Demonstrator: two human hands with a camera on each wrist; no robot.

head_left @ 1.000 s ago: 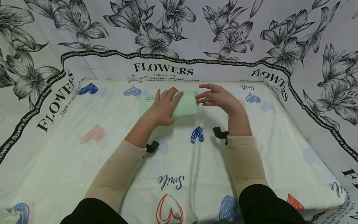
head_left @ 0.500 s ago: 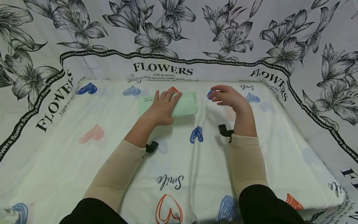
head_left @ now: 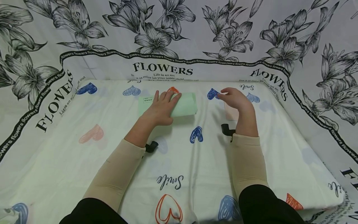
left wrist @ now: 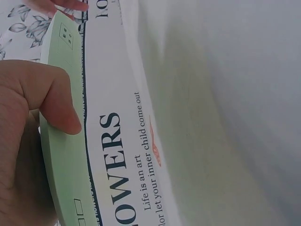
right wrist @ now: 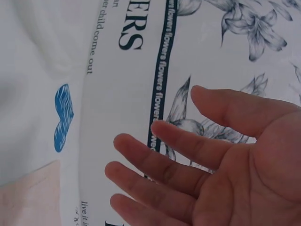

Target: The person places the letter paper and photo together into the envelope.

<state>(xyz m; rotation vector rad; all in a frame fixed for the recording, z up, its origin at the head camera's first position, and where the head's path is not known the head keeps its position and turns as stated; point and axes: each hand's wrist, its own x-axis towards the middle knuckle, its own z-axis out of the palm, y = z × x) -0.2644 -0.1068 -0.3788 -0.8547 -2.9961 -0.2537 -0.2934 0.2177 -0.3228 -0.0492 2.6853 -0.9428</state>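
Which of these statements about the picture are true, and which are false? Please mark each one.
1. The left hand rests flat on a green packet. True.
2. The right hand holds the green packet. False: it holds nothing, its fingers relaxed above a pink sheet, apart from the packet.
3. The green packet lies on a cloth printed with hearts. True.
4. The pink sheet lies on the left of the green packet. False: it lies on the right, under the right hand.
5. The wall cloth behind shows red roses. False: it shows black and white flowers.
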